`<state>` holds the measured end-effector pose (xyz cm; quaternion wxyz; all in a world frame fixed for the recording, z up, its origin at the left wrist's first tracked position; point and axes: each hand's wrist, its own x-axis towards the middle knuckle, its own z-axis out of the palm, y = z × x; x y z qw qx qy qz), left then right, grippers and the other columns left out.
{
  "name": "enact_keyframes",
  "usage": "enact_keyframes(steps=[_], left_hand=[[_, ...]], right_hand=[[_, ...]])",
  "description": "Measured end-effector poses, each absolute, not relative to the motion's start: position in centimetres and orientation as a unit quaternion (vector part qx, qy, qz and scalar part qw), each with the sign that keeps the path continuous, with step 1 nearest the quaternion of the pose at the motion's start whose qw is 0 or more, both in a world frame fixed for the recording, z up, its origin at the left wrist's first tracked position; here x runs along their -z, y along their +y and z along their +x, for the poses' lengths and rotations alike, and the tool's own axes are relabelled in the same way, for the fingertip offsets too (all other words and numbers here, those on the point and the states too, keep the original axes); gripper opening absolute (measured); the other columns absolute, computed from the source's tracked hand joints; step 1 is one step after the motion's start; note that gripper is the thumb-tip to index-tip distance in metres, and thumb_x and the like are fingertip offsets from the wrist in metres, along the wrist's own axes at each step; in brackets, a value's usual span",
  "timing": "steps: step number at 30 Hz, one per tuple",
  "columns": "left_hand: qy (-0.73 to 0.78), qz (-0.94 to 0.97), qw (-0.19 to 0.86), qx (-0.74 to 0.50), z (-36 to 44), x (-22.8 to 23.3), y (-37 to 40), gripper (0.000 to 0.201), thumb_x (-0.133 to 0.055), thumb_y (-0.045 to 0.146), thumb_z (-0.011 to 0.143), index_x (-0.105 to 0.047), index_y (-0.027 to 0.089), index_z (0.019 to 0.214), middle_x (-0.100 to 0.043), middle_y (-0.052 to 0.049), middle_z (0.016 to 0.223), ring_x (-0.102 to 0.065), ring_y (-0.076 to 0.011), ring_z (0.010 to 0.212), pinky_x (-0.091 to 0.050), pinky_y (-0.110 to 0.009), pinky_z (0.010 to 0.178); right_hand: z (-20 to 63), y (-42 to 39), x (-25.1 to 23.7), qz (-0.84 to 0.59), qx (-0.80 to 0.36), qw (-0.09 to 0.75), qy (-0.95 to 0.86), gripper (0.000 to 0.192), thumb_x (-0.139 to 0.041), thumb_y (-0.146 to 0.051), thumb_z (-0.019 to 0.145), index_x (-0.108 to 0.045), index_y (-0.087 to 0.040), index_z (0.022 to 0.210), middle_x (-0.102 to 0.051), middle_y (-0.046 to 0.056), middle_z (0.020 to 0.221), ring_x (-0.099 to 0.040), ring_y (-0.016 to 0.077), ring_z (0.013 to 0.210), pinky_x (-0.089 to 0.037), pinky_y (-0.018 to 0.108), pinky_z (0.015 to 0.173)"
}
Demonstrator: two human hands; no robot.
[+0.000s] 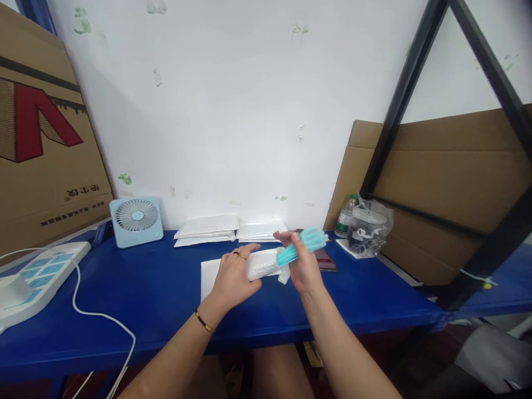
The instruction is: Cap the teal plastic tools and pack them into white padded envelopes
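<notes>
My left hand [236,276] is closed around a translucent white plastic sleeve [262,264], with a ring and a bracelet showing. In my right hand [304,266] is a turquoise fluffy duster refill [310,241], pinched between thumb and fingers, its soft layers fanned out at the far end. The refill's near end meets the sleeve's mouth; whether it reaches inside I cannot tell. A loose flap of the sleeve hangs beside my right palm. Under the hands a flat white packet [209,277] lies on the blue table [166,310].
White packets [206,228] are stacked against the wall, with more white packets [260,230] beside them. A light blue fan [137,221] and a power strip [45,277] stand left. At right are a bottle [346,216], a bagged container [369,227] and a dark red item [325,258].
</notes>
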<state>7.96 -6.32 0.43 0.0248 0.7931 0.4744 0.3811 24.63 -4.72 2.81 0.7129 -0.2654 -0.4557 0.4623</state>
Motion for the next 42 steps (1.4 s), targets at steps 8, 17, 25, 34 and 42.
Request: enact_keyframes(steps=[8, 17, 25, 34, 42], left_hand=[[0.425, 0.669, 0.154, -0.59, 8.2, -2.0, -5.3, 0.049, -0.058, 0.018, 0.064, -0.045, 0.023, 0.111, -0.058, -0.001, 0.099, -0.057, -0.0162, 0.082, -0.044, -0.028, 0.074], [0.421, 0.591, 0.208, -0.656, 10.0, -1.5, -4.6, 0.069, -0.072, 0.027, 0.056, -0.037, 0.02, 0.116, -0.058, -0.005, 0.102, -0.057, -0.0206, 0.091, -0.045, -0.033, 0.078], [0.454, 0.597, 0.186, -0.635, 9.4, -0.8, -4.2, 0.076, -0.069, 0.025, 0.059, -0.03, 0.022, 0.124, -0.055, -0.007, 0.11, -0.057, -0.0214, 0.096, -0.045, -0.034, 0.082], [0.407, 0.627, 0.171, -0.642, 8.5, 0.2, -4.2, 0.077, -0.052, 0.019, 0.076, -0.009, 0.022, 0.14, -0.033, -0.011, 0.14, -0.036, -0.0229, 0.126, -0.032, -0.039, 0.103], [0.531, 0.558, 0.088, -0.632, 9.8, 2.6, -5.6, 0.082, -0.059, 0.019, 0.068, -0.014, 0.017, 0.138, -0.032, -0.016, 0.135, -0.031, -0.0298, 0.127, -0.031, -0.047, 0.102]], right_hand=[[23.6, -4.8, -11.1, -0.337, -0.369, 0.532, -0.684, 0.038, -0.055, -0.05, 0.078, -0.07, -0.022, 0.097, -0.066, 0.005, 0.103, -0.056, 0.0232, 0.099, -0.043, 0.034, 0.083], [19.3, -3.5, -12.7, -0.389, -0.366, 0.377, -0.757, 0.035, -0.067, -0.043, 0.069, -0.069, -0.017, 0.091, -0.068, 0.005, 0.086, -0.06, 0.0189, 0.08, -0.045, 0.029, 0.069], [20.1, -2.8, -13.4, -0.33, -0.388, 0.421, -0.751, 0.036, -0.065, -0.047, 0.069, -0.07, -0.019, 0.091, -0.067, 0.004, 0.086, -0.058, 0.0191, 0.081, -0.044, 0.032, 0.074], [24.9, -1.5, -11.4, -0.26, -0.414, 0.503, -0.713, 0.033, -0.051, -0.029, 0.079, -0.061, -0.022, 0.109, -0.058, 0.005, 0.116, -0.057, 0.0215, 0.103, -0.043, 0.037, 0.088], [23.4, -2.9, -8.6, -0.233, -0.255, 0.45, -0.824, 0.046, -0.055, -0.018, 0.076, -0.055, -0.028, 0.121, -0.054, 0.005, 0.124, -0.047, 0.0221, 0.118, -0.039, 0.041, 0.098]])
